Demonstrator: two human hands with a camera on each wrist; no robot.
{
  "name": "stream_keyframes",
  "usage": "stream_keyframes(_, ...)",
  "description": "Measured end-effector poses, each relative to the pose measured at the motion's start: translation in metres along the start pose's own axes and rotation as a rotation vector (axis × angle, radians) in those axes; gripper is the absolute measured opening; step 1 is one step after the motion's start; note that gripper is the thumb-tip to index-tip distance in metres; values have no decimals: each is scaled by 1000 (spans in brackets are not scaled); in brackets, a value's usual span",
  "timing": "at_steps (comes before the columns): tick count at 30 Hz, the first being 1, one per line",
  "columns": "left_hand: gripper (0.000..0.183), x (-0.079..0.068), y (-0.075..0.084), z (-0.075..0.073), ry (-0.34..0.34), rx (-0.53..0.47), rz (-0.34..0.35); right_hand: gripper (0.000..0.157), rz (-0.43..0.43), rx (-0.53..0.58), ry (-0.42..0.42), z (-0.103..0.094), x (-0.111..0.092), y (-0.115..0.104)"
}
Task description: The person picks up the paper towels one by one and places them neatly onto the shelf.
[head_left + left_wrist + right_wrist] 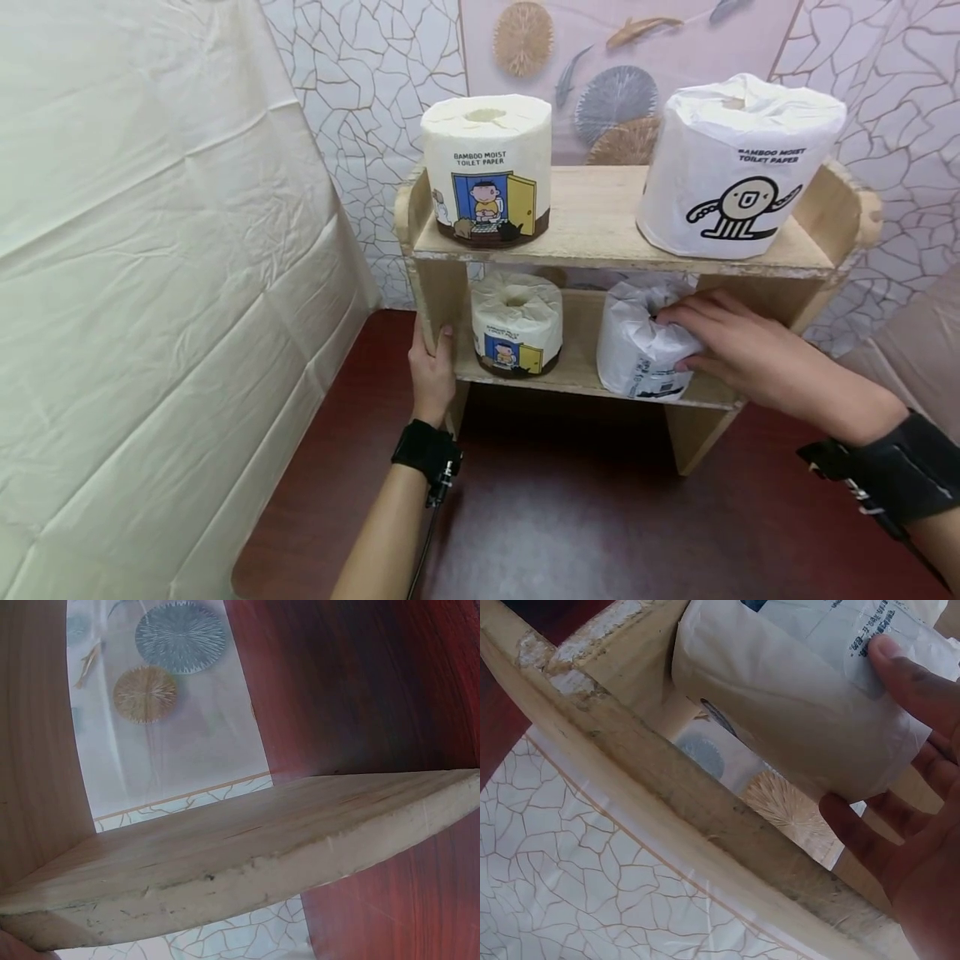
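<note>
A small wooden shelf (592, 208) with two levels stands on the table. My left hand (432, 375) grips its left side panel, thumb on the inner side and fingers round the outside. On the lower level, my right hand (757, 354) holds a white-wrapped toilet paper roll (637, 354) at its right side, fingers over the top near the core hole. In the right wrist view the thumb presses the printed label of this roll (780, 705). A cream toilet paper roll (517, 325) with a cartoon print stands to its left. The left wrist view shows mostly the side panel (225, 847).
On the upper level stand a cream cartoon roll (487, 171) at left and a white roll (738, 171) with a black figure at right. Behind is a patterned cloth (375, 108); a pale curtain (150, 292) hangs at left. The dark red table (562, 517) reaches forward.
</note>
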State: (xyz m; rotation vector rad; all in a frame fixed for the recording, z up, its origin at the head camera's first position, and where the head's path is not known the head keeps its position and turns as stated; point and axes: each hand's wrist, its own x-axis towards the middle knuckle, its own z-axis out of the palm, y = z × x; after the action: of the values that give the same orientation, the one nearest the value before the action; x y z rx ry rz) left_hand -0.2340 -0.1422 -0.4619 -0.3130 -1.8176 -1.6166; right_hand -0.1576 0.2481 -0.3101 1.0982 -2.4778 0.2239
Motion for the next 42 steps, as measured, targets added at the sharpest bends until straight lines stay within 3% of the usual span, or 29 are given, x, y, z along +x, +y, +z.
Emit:
stream_keyframes(10,53,-3,-1,-2,-7,1,-23,59,26,-64,38,0,5,-8)
stream_keyframes(20,53,-3,2,-1,-9,-14,-46,57,145,-106,71,-7,18,-19)
stream_keyframes(32,55,0,-1,-1,-6,-2,-39,58,131,-236,148,-11,29,-31)
stream_keyframes(38,53,0,-1,-1,-12,-1,-46,55,147,-257,158,-12,34,-36)
stream_keyframes(42,53,0,-1,-1,-8,-1,-38,53,201,-257,129,-13,38,-41)
